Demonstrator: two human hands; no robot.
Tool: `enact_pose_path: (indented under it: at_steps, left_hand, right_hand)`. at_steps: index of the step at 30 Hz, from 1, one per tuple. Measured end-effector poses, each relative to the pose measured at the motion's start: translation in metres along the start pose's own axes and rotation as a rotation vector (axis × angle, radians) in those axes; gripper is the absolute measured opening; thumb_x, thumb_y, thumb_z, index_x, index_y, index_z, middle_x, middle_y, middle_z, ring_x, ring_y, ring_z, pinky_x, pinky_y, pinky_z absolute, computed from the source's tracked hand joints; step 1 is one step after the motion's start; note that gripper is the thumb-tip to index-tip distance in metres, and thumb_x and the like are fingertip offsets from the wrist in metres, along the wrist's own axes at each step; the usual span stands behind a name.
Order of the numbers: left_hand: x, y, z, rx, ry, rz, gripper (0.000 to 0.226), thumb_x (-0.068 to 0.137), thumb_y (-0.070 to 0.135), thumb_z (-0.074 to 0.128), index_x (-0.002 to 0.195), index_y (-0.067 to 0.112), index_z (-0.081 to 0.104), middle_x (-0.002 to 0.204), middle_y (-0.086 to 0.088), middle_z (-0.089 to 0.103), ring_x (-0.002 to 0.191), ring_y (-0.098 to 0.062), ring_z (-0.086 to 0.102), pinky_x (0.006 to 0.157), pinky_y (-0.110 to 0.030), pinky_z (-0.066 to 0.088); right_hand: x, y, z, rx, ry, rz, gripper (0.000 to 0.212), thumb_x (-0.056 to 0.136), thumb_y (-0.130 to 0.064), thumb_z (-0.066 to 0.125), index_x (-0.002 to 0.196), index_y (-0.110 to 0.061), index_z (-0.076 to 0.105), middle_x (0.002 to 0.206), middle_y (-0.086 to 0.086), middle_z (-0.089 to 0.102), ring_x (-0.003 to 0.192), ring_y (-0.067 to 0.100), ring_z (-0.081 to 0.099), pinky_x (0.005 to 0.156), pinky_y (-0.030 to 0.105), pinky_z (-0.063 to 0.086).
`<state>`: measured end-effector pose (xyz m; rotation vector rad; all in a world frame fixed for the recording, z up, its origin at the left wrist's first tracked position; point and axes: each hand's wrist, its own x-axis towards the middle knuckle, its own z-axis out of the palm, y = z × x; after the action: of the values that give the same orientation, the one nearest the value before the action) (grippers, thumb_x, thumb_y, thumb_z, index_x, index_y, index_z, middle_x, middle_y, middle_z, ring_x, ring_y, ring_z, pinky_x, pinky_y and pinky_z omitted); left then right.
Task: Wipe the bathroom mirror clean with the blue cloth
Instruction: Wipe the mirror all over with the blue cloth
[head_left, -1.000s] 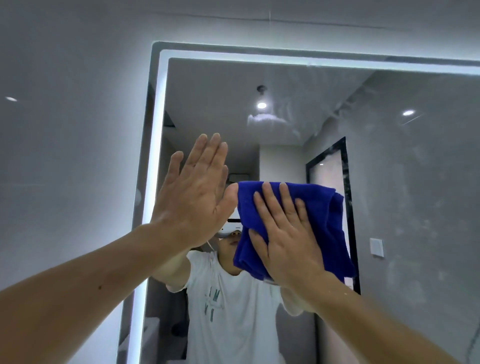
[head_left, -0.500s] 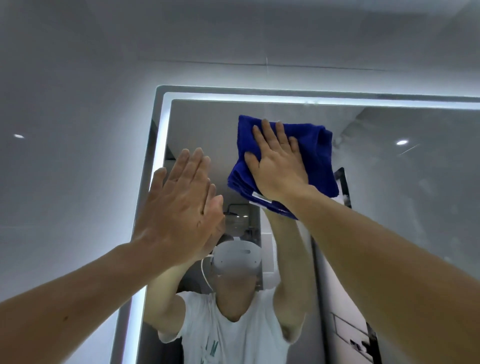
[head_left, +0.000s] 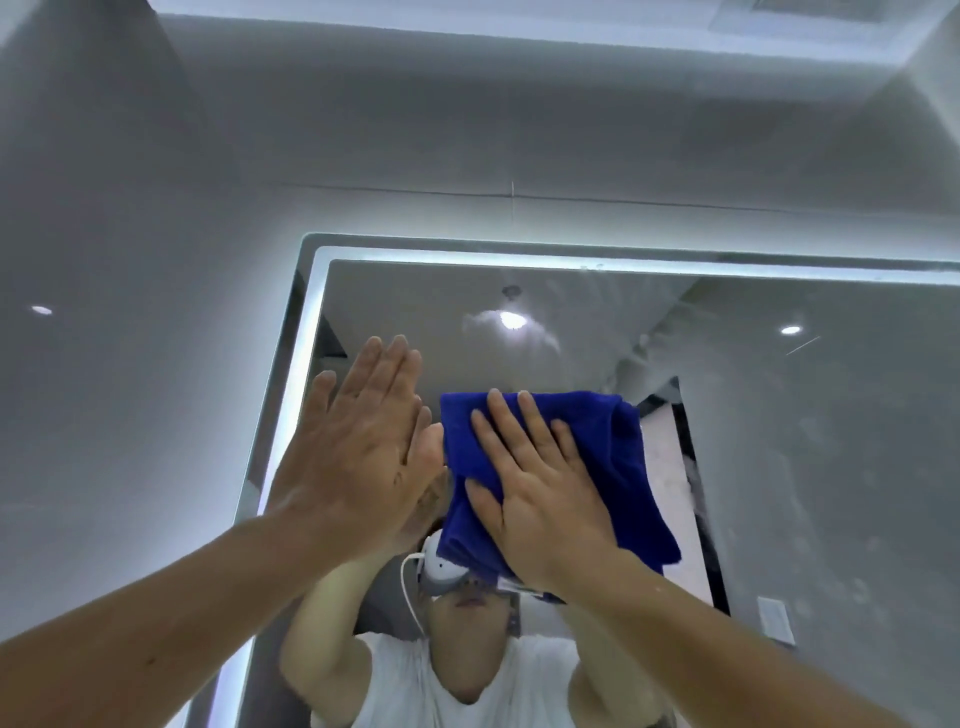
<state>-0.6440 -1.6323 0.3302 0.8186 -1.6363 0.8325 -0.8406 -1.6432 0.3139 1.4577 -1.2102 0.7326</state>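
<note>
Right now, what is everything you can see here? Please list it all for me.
mirror: one, lit white border, on the wall, lower right of the view
blue cloth: one, deep blue, folded, flat on the mirror's glass near its left side
wall: grey glossy tiles, around and above the mirror
ceiling lights: two, white glow, reflected in the mirror above the cloth
headset: one, white, reflected, below the cloth
T-shirt: one, white, reflected, bottom middle
switch plate: one, white, reflected, lower right
left hand: one, fingers straight, flat at the glass left of the cloth
right hand: one, fingers straight, pressing the cloth to the glass
</note>
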Motion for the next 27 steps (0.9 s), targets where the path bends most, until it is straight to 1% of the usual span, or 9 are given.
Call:
enact_pose_path:
  at_steps: [4,7,11,13,15,18,21,24,27]
  left_hand:
    - [0.021,0.002,-0.005,0.003,0.034,-0.017,0.071,0.090,0.054,0.002,0.155,0.027,-0.007,0.159,0.016,-0.019,0.142,0.002,-0.026,0.118,-0.028,-0.014]
    - [0.037,-0.002,-0.007,0.019,0.027,0.000,0.071,0.091,0.056,0.004,0.155,0.028,-0.007,0.160,0.015,-0.017,0.143,0.002,-0.025,0.119,-0.030,-0.013]
    - [0.062,-0.012,-0.007,0.042,0.039,0.045,0.072,0.088,0.057,0.003,0.153,0.030,-0.013,0.156,0.017,-0.025,0.139,0.001,-0.031,0.118,-0.030,-0.017]
    - [0.068,-0.015,-0.010,0.019,0.057,0.071,0.071,0.088,0.059,0.003,0.151,0.032,-0.015,0.149,0.022,-0.031,0.134,0.006,-0.037,0.113,-0.025,-0.024]
    - [0.072,-0.019,-0.015,-0.005,0.074,0.093,0.072,0.088,0.061,0.003,0.152,0.033,-0.014,0.147,0.024,-0.031,0.132,0.008,-0.038,0.108,-0.021,-0.029]
    - [0.075,-0.025,-0.022,0.047,0.101,0.134,0.076,0.084,0.064,-0.006,0.153,0.032,-0.013,0.153,0.020,-0.028,0.137,0.005,-0.034,0.116,-0.029,-0.021]
    - [0.078,-0.029,-0.024,0.057,0.102,0.134,0.078,0.082,0.064,-0.009,0.153,0.032,-0.013,0.156,0.018,-0.025,0.141,0.001,-0.030,0.120,-0.034,-0.014]
    - [0.080,-0.026,-0.020,0.075,0.113,0.123,0.074,0.087,0.063,-0.006,0.153,0.031,-0.014,0.156,0.016,-0.027,0.140,0.001,-0.032,0.118,-0.032,-0.017]
    - [0.078,-0.020,-0.019,0.028,0.109,0.129,0.072,0.090,0.058,0.003,0.154,0.029,-0.011,0.154,0.018,-0.027,0.139,0.003,-0.033,0.115,-0.026,-0.022]
  right_hand:
    - [0.063,0.020,-0.011,0.003,0.064,0.027,0.063,0.099,-0.053,0.004,0.153,-0.027,-0.014,0.158,-0.008,-0.025,0.147,0.017,-0.024,0.114,0.038,-0.019]
    - [0.112,0.031,-0.020,-0.008,0.080,0.052,0.062,0.103,-0.050,0.012,0.155,-0.025,-0.008,0.163,-0.006,-0.016,0.149,0.019,-0.018,0.114,0.039,-0.015]
    - [0.174,0.055,-0.038,-0.014,0.088,0.083,0.062,0.103,-0.049,0.016,0.156,-0.024,-0.002,0.164,-0.003,-0.009,0.150,0.021,-0.011,0.117,0.042,-0.005]
    - [0.204,0.064,-0.050,-0.003,0.066,0.116,0.061,0.103,-0.048,0.016,0.157,-0.023,0.001,0.165,-0.002,-0.005,0.151,0.022,-0.007,0.119,0.045,-0.002]
    - [0.228,0.070,-0.061,0.026,0.035,0.165,0.060,0.102,-0.046,0.019,0.157,-0.022,0.011,0.164,0.000,0.009,0.151,0.024,0.004,0.119,0.048,0.002]
    - [0.249,0.072,-0.070,0.057,0.021,0.196,0.058,0.100,-0.046,0.024,0.153,-0.024,0.026,0.157,0.002,0.030,0.144,0.026,0.026,0.117,0.050,0.010]
    - [0.238,0.068,-0.062,0.024,0.055,0.179,0.065,0.097,-0.056,0.022,0.156,-0.029,0.016,0.163,-0.002,0.017,0.149,0.024,0.013,0.119,0.049,0.004]
    - [0.213,0.061,-0.048,-0.011,0.098,0.107,0.066,0.098,-0.059,0.020,0.156,-0.033,0.002,0.165,-0.006,-0.002,0.151,0.020,-0.005,0.119,0.045,-0.005]
    - [0.179,0.053,-0.040,-0.017,0.093,0.032,0.062,0.100,-0.055,0.019,0.155,-0.037,-0.004,0.164,-0.009,-0.011,0.150,0.016,-0.013,0.117,0.040,-0.011]
